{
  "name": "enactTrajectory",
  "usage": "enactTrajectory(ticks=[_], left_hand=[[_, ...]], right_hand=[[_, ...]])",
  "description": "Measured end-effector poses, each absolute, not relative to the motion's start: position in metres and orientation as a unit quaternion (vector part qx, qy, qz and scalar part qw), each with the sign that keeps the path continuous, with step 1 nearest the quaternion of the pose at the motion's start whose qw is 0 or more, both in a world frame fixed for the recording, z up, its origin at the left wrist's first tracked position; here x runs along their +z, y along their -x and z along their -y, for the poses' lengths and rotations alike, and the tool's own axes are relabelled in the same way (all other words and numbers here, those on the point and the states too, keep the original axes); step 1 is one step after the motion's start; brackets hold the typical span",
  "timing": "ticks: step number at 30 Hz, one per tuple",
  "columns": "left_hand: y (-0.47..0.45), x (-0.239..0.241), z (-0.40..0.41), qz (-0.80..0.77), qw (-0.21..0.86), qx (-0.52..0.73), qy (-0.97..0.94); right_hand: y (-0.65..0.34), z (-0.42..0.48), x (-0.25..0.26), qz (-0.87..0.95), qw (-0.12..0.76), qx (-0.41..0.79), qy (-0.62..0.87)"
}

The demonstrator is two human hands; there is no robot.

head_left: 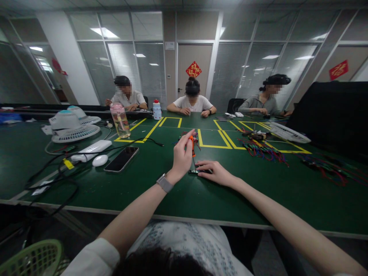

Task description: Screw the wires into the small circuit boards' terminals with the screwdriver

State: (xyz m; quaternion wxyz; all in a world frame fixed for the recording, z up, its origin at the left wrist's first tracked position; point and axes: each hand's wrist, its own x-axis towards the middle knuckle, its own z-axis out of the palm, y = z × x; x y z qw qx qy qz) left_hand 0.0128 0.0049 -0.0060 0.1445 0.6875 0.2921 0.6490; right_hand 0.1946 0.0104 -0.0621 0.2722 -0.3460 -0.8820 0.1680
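The left hand (181,155) grips an orange-handled screwdriver (191,147) upright, its tip pointing straight down at a small dark part (194,171) on the green table (143,184); the right hand (214,172) lies flat, fingers pinning that part just beside the tip

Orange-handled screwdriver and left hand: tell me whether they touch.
Touching. The head view shows the left hand closed around the orange-handled screwdriver, with the handle emerging between its fingers and the shaft running down toward the small part under the right hand.
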Motion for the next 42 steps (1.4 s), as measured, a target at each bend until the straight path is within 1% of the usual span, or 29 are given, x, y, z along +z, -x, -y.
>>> enactTrajectory(ticks=[4,11,14,20,23,25,29,31,37,42], left_hand=[[-0.0140,-0.0072,-0.0059,-0.294,0.156,0.656,-0.678],[-0.0132,-0.0027,-0.0009,-0.316,0.069,0.645,-0.692],[-0.0125,-0.0031,-0.0012,-0.298,0.086,0.638,-0.705],[-0.0132,-0.0088,-0.0076,-0.277,0.164,0.638,-0.699],[-0.0150,-0.0093,-0.0084,-0.281,0.182,0.644,-0.688],[-0.0157,-0.0078,-0.0069,-0.281,0.168,0.645,-0.691],[-0.0150,-0.0039,-0.0027,-0.302,0.092,0.639,-0.701],[-0.0142,-0.0032,-0.0020,-0.309,0.074,0.635,-0.704],[-0.0132,-0.0051,-0.0052,-0.278,0.106,0.624,-0.722],[-0.0145,-0.0047,-0.0049,-0.285,0.127,0.641,-0.701]], right_hand=[[-0.1932,-0.0103,-0.0633,0.871,0.304,0.179,0.343],[-0.1890,-0.0073,-0.0616,0.847,0.358,0.193,0.341],[-0.1890,-0.0070,-0.0619,0.843,0.368,0.197,0.338],[-0.1907,-0.0083,-0.0642,0.845,0.363,0.192,0.342],[-0.1913,-0.0084,-0.0646,0.850,0.352,0.180,0.347],[-0.1914,-0.0082,-0.0645,0.856,0.346,0.169,0.345],[-0.1913,-0.0079,-0.0641,0.867,0.342,0.150,0.330],[-0.1913,-0.0081,-0.0641,0.871,0.341,0.144,0.322],[-0.1917,-0.0087,-0.0642,0.873,0.342,0.140,0.319],[-0.1922,-0.0087,-0.0644,0.873,0.340,0.140,0.320]])
